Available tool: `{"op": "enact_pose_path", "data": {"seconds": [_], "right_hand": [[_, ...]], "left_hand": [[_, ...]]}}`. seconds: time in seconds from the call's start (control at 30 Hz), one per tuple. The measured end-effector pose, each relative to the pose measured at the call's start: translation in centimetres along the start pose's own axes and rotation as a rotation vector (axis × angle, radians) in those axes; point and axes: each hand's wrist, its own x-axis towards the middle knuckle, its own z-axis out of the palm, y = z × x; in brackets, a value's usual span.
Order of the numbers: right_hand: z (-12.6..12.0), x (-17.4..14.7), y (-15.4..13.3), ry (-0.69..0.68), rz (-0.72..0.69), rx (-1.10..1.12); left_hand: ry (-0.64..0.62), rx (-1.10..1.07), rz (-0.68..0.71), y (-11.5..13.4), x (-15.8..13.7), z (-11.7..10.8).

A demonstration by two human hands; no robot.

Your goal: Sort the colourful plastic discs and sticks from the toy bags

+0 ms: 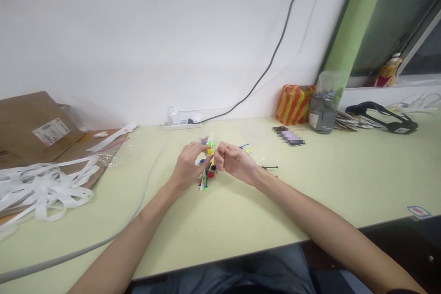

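My left hand (pixel 190 163) is closed, thumb and fingertips around a small yellow plastic piece (pixel 210 151). Close beside it, my right hand (pixel 234 161) has its fingers curled in; whatever they hold, if anything, is hidden. Beneath and between both hands lies a cluster of small coloured plastic parts, among them a red round piece (pixel 211 175), a black round piece (pixel 214 168) and a blue stick with a green tip (pixel 206 179). Past my right wrist lie a dark arrow-shaped stick (pixel 270 167) and a blue stick (pixel 244 146).
A power strip (pixel 182 118) with a black cable sits against the wall. At left are white strapping (pixel 65 188), a cardboard package (pixel 37 128) and a grey cable (pixel 103 241). A phone (pixel 291 137), striped bag (pixel 294 104), grey pouch (pixel 322 112) and black headset (pixel 386 117) lie at right.
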Motion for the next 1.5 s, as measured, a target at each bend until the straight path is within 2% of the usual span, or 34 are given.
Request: {"op": "enact_pose_path", "data": {"seconds": [0.53,0.93,1.5], "right_hand": [[-0.52,0.15,0.51,-0.032,-0.093,0.1],[-0.04,0.04,0.18,-0.06,-0.087,0.079],[-0.36,0.02,0.26,-0.028,-0.108,-0.038]], "left_hand": [[0.036,0.01,0.045,-0.14,0.02,0.06],[0.036,0.011,0.048,-0.18,-0.01,0.2],[0.021,0.019,0.037,-0.28,0.02,0.18]]}}
